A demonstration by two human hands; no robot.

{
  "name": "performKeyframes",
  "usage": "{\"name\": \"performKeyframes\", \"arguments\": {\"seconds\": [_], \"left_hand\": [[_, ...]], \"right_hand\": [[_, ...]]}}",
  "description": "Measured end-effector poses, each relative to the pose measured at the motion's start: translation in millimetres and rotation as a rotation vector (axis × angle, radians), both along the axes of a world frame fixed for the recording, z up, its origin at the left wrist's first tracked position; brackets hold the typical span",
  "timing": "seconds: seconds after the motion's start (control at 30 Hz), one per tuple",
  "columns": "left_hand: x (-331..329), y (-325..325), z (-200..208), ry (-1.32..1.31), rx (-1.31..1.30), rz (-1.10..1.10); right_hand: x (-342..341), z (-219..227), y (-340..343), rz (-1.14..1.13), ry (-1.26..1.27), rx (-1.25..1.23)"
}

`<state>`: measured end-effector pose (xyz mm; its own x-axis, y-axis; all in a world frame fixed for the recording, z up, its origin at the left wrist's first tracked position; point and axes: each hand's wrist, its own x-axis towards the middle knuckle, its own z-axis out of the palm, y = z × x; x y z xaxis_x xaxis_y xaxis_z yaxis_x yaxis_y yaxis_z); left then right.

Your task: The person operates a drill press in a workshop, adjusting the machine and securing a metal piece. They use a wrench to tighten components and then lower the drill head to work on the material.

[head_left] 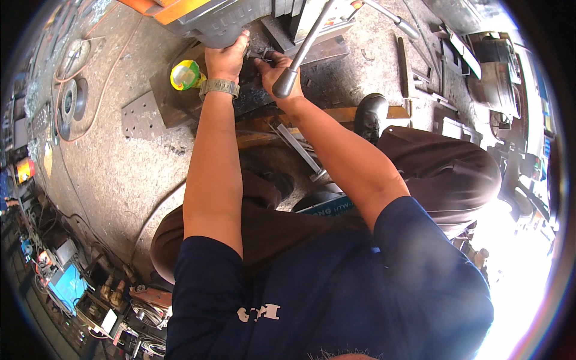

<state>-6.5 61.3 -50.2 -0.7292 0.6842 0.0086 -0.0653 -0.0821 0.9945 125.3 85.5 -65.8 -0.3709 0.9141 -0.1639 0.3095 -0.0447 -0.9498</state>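
Under the grey housing (222, 27) of an orange-and-grey machine, possibly a drill, my left hand (225, 59) is raised with its fingers curled; what it grips is hidden. A wristwatch (219, 88) circles that wrist. Close to its right, my right hand (279, 73) has thumb and fingers closed around a small dark piece (257, 54), too hidden to name. A metal lever with a grey knob (285, 83) passes in front of my right hand. Left of my left wrist stands a yellow-green cut container (185, 75) with pale contents.
A plate with holes (143, 116) lies on the floor at left, a ring-shaped part (69, 101) farther out. Beneath my arms runs a rusty steel beam (336, 114), beside my shoe (372, 114). A long bar (403, 69) lies at right. Cables cross the left floor.
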Motion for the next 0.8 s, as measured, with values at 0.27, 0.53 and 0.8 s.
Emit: {"name": "performKeyframes", "arguments": {"seconds": [0.27, 0.53, 0.8], "left_hand": [[-13.6, -6.1, -2.0, 0.004, 0.013, -0.214], [-29.5, -8.6, -2.1, -0.084, -0.093, -0.337], [-9.2, -4.4, 2.7, 0.066, -0.046, -0.104]], "right_hand": [[4.8, 12.9, 10.0, 0.133, -0.175, 0.235], [5.2, 31.7, 14.8, 0.389, -0.504, 0.371], [-0.5, 34.6, 26.6, 0.396, -0.645, 0.319]]}}
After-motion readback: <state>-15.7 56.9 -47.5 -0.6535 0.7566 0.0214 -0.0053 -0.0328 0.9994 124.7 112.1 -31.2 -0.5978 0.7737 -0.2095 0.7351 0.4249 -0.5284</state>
